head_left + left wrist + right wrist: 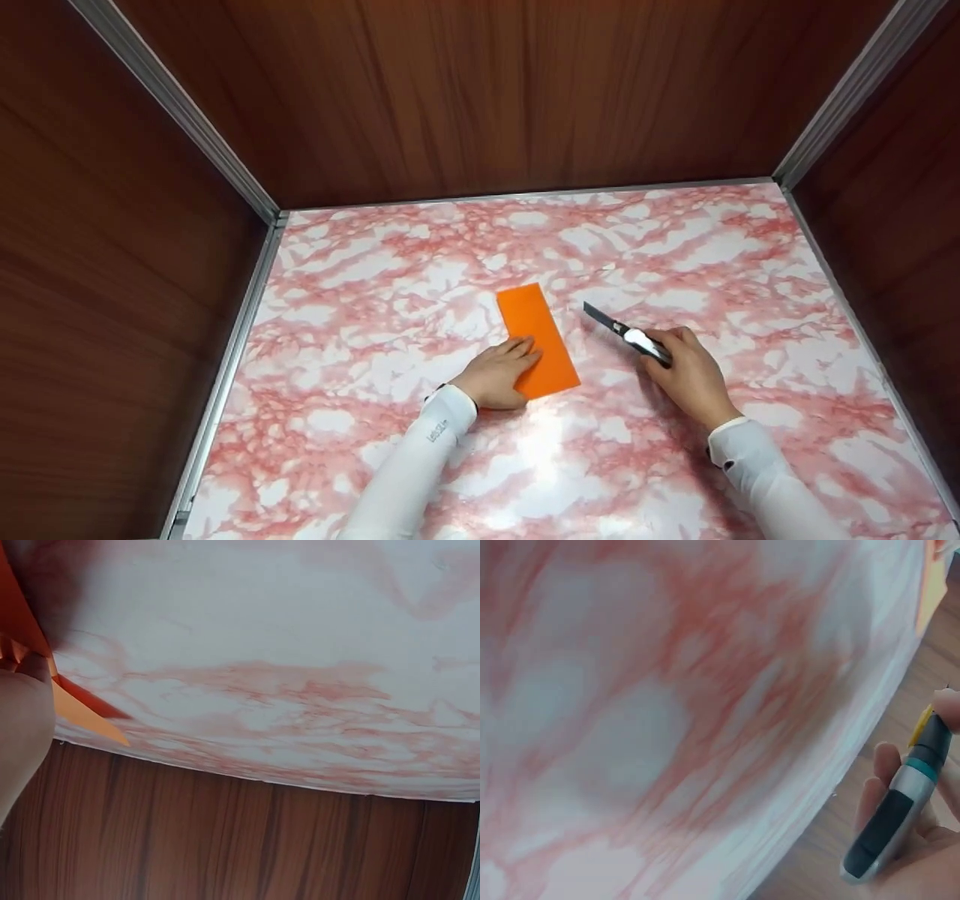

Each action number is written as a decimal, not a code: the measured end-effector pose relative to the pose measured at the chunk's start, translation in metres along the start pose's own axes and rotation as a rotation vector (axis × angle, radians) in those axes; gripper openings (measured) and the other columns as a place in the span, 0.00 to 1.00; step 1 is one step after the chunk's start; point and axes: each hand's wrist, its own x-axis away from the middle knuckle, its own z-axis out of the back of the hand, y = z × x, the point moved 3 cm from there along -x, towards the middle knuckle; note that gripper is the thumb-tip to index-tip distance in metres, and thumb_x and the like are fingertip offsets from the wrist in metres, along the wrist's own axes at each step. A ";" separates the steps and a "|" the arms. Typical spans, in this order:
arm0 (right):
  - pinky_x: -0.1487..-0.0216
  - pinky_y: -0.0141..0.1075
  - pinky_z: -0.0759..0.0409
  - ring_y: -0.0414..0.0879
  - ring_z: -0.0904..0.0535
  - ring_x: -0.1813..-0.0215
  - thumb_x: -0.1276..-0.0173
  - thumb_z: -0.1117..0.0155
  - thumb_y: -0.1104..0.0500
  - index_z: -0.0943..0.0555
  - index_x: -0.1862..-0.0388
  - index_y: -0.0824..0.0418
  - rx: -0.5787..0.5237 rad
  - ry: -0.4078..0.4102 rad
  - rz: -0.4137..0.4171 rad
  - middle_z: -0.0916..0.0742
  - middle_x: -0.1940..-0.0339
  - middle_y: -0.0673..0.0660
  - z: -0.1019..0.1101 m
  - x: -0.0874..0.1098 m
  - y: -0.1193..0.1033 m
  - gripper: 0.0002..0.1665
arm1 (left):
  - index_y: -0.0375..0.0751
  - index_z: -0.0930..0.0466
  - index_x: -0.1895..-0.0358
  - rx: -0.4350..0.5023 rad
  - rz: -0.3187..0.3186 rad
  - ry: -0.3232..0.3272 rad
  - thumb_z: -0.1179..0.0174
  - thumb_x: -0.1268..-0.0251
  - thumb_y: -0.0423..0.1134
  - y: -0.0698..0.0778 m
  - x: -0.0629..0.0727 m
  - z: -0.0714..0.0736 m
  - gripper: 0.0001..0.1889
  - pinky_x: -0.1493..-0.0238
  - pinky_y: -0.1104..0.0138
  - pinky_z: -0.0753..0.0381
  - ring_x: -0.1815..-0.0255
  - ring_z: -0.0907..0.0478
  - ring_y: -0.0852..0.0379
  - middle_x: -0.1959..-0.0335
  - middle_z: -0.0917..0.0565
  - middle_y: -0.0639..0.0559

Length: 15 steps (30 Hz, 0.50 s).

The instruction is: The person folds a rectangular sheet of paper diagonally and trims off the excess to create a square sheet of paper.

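My left hand (499, 375) holds a strip of orange paper (553, 352) at its near left side, fingertips lying on the upper face. Parted folded layers of the orange paper (94, 716) show in the left wrist view, a fingertip tucked at the fold; the rest of that hand is cut off by the frame. To the right of the paper, my right hand (694, 375) grips a utility knife (641, 341), its blade out and pointing up and left, apart from the paper. The knife (896, 810) shows a silver and black handle, teal band and yellow part in the right wrist view.
Both hands work over a table top (360, 315) with a red and white marbled pattern. Dark wood panels enclose it at the back (480, 97), the left (112, 300) and the right (892, 225), with metal strips along the edges.
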 end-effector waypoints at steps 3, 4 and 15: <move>0.60 0.46 0.28 0.46 0.24 0.61 0.37 0.30 0.57 0.20 0.40 0.55 0.005 0.009 0.018 0.22 0.54 0.53 -0.002 0.002 -0.007 0.25 | 0.53 0.50 0.22 -0.009 -0.016 0.013 0.42 0.38 0.56 0.000 0.000 0.001 0.43 0.27 0.56 0.55 0.22 0.62 0.52 0.21 0.56 0.52; 0.60 0.46 0.28 0.46 0.24 0.61 0.37 0.29 0.56 0.20 0.41 0.55 0.002 0.010 0.020 0.22 0.54 0.53 -0.002 0.003 -0.009 0.25 | 0.52 0.49 0.22 -0.015 -0.021 0.021 0.42 0.38 0.58 -0.001 0.000 0.001 0.43 0.27 0.56 0.54 0.22 0.61 0.52 0.21 0.55 0.51; 0.59 0.45 0.27 0.44 0.25 0.61 0.39 0.28 0.57 0.20 0.41 0.52 -0.036 -0.009 0.033 0.22 0.54 0.51 -0.004 0.006 -0.029 0.25 | 0.59 0.46 0.23 -0.226 -0.008 0.183 0.52 0.40 0.74 0.000 -0.005 -0.008 0.44 0.29 0.55 0.48 0.25 0.48 0.49 0.22 0.49 0.49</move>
